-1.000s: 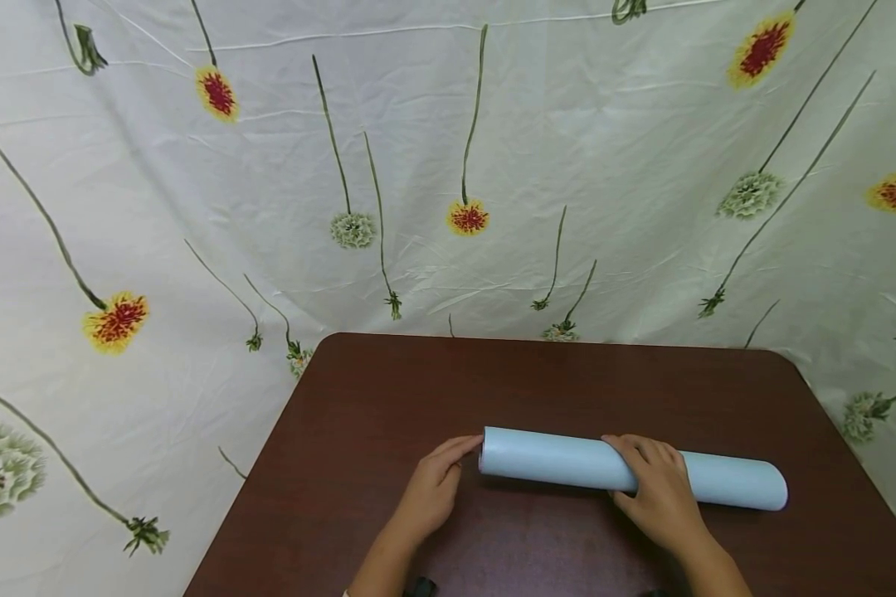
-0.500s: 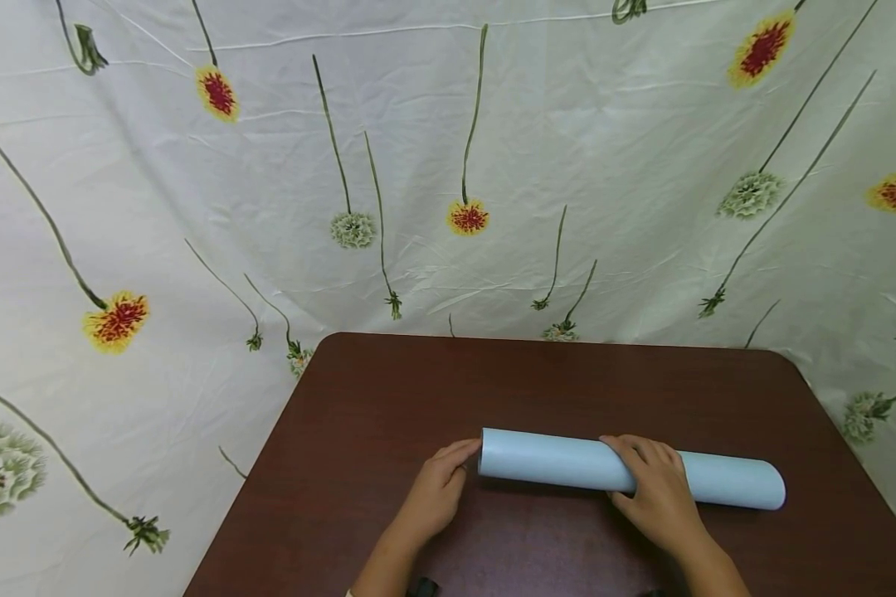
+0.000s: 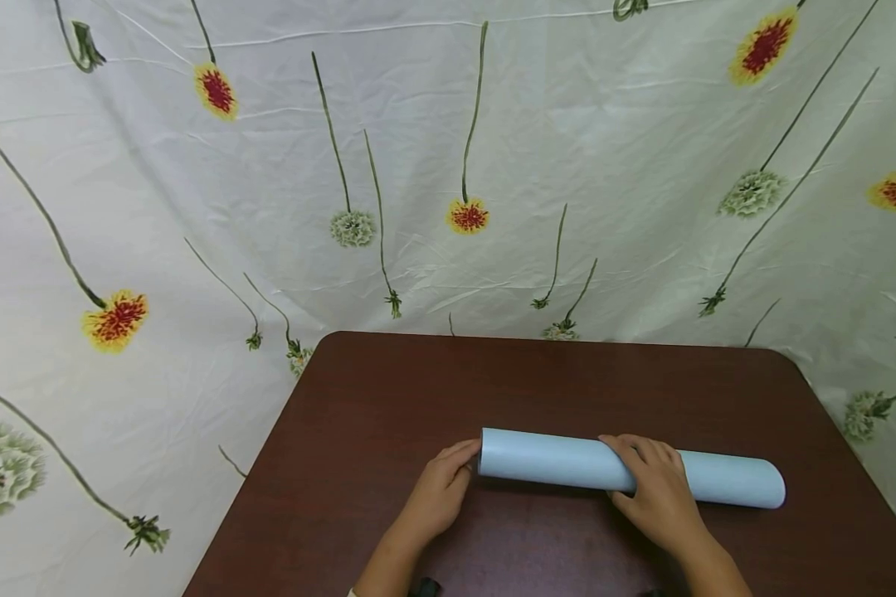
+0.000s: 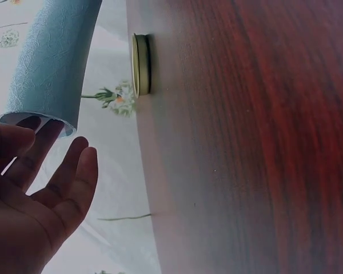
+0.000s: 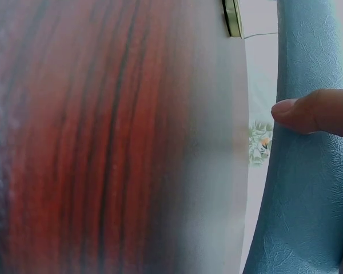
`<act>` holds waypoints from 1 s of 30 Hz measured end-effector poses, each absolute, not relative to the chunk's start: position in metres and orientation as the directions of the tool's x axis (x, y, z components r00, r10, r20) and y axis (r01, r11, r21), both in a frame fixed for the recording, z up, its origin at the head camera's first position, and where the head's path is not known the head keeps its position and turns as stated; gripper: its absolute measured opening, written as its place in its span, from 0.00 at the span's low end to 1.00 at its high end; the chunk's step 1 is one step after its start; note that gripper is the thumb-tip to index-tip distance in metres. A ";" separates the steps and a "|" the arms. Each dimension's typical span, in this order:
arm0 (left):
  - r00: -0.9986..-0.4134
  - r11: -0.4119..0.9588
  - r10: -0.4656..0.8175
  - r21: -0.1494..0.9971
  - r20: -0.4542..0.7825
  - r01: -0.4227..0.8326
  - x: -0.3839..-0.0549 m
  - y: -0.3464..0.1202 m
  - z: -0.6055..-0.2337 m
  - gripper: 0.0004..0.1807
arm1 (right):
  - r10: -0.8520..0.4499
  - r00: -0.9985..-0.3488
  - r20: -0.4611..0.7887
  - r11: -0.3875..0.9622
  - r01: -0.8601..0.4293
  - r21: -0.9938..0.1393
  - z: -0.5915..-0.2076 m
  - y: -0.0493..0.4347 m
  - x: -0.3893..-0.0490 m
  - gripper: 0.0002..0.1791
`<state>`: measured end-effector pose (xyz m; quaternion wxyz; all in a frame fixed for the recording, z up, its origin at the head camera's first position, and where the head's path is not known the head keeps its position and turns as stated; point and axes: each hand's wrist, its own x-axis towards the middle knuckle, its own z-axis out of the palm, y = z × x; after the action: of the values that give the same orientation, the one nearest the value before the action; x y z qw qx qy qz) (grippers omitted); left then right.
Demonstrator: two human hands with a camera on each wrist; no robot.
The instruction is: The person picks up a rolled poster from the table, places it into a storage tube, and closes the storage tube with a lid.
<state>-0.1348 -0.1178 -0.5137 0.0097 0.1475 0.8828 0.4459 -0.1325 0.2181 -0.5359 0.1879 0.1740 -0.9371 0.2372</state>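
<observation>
A light blue, leathery-textured roll [image 3: 552,458] lies crosswise in the head view, held above the table with its right end tilted slightly nearer. My right hand [image 3: 655,489] grips it around the middle, fingers over the top and thumb on the near side. In the right wrist view the thumb [image 5: 311,111] presses on its surface. My left hand [image 3: 435,489] is at the left end of the roll. Seen from the left wrist, a couple of fairly straight fingers reach into its hollow opening, while the other fingers [image 4: 74,188] stay outside, apart from the rim.
A low, round gold-coloured tin or lid [image 4: 141,64] sits on the dark red-brown table [image 3: 418,390] and is not visible in the head view. Behind the table hangs a white flower-patterned cloth [image 3: 418,274]. Small dark objects [image 3: 426,587] show at the bottom edge.
Over the last second the roll has shifted very slightly to the left, with the left hand's fingers staying at its end. The right hand keeps its grip.
</observation>
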 end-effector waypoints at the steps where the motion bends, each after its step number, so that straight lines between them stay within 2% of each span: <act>1: -0.956 0.558 0.268 0.790 0.120 0.256 -0.135 -0.118 -0.514 0.24 | -0.237 -0.870 0.433 0.828 -0.414 -0.379 -0.536 0.218 -0.133 0.50; 15: -0.966 0.482 0.218 0.845 0.140 0.231 -0.139 -0.116 -0.515 0.23 | -0.194 -0.893 0.406 0.863 -0.352 -0.362 -0.527 0.226 -0.133 0.50; 30: -0.959 0.549 0.266 0.803 0.096 0.233 -0.151 -0.109 -0.519 0.31 | -0.112 -0.916 0.384 0.893 -0.263 -0.366 -0.526 0.238 -0.130 0.49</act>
<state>-0.1515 -0.1090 -0.5192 0.0181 0.1417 0.8799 0.4532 -0.1304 0.2375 -0.5263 0.1795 0.0980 -0.9562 0.2096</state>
